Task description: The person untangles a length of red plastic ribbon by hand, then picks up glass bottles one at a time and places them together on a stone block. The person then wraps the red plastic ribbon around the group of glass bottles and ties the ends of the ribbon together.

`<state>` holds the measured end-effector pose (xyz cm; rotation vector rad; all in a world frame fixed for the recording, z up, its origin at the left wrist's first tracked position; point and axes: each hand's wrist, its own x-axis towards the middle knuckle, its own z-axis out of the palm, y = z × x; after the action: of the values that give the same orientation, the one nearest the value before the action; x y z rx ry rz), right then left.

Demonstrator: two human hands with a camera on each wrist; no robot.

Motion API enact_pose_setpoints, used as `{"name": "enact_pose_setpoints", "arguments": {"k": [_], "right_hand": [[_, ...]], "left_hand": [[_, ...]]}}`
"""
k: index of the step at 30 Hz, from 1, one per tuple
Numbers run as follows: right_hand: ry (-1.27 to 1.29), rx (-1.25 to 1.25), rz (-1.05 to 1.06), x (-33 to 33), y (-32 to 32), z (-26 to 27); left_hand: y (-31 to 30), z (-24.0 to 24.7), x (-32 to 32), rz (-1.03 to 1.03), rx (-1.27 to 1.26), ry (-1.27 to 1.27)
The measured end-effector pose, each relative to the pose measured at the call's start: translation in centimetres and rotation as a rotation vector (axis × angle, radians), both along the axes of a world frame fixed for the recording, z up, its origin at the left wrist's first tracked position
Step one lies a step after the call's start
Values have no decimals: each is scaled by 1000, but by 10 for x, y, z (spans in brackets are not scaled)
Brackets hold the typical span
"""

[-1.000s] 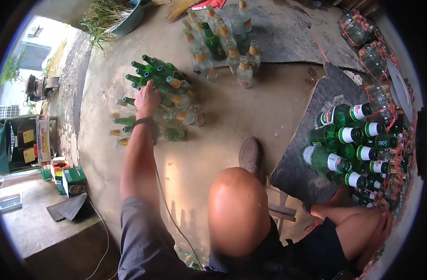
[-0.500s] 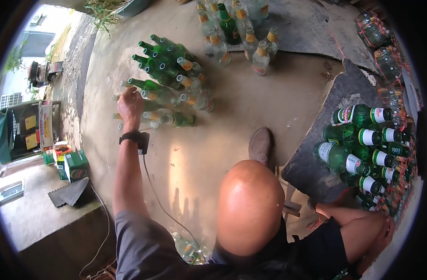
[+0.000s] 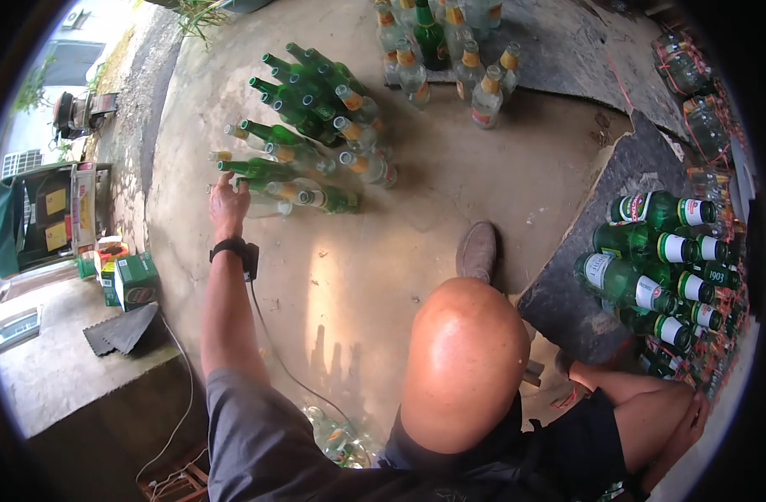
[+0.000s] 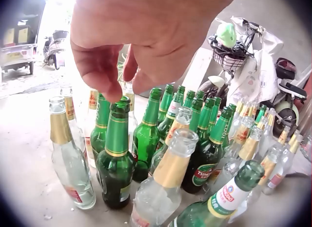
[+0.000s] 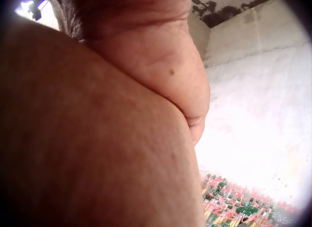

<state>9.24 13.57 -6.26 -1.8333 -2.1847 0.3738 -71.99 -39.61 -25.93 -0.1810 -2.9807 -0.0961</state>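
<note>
- Reaching out on a straight arm, the left hand (image 3: 228,201) hovers just above a green bottle (image 4: 117,139), fingers loosely bent, gripping nothing.
- The right hand (image 3: 686,416) rests on the knee; how its fingers lie is unclear.
- Glass bottles (image 3: 312,125), green or clear with gold-foil necks, stand clustered on concrete.
- A stack (image 3: 651,259) of green ones lies on a dark mat (image 3: 559,309), well apart.

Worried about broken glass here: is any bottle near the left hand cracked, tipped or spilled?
No breakage or spill shows. The bottles under the left hand stand upright; only one green bottle nearest the wrist camera seems to lean.
</note>
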Motion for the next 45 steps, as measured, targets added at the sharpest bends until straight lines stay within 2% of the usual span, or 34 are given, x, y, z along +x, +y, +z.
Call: {"name": "enact_pose_setpoints", "arguments": {"k": [2, 4, 5, 13, 16, 23, 25, 27, 29, 33, 36, 41, 45], "right_hand": [[40, 1, 13, 1, 0, -1], [38, -3, 3, -1, 0, -1], [39, -8, -6, -3, 0, 0], [16, 31, 42, -15, -7, 3], [28, 39, 28, -11, -7, 0], [-9, 33, 44, 5, -6, 2], [-32, 59, 73, 14, -3, 0], [-54, 83, 104, 19, -4, -3], [44, 56, 46, 23, -5, -4], [84, 17, -18, 6, -18, 5], [7, 84, 5, 0, -26, 8], [-9, 235, 253, 6, -27, 3], [91, 245, 197, -2, -39, 8]], "left_hand": [[1, 1, -1, -12, 13, -32], [15, 16, 2, 57, 65, -297], [13, 12, 2, 58, 64, -301], [-8, -12, 2, -4, 4, -182], [4, 2, 26, -40, -1, -76], [-4, 20, 61, -59, -26, -80], [-3, 28, 75, -82, 43, -50], [-1, 40, 91, -88, 15, -62], [2, 51, 109, -94, -13, -78], [9, 75, 142, -163, -2, -46], [21, 97, 165, -249, 6, 15], [70, 158, 214, -370, 122, 14], [109, 198, 233, -482, 154, 11]]}}
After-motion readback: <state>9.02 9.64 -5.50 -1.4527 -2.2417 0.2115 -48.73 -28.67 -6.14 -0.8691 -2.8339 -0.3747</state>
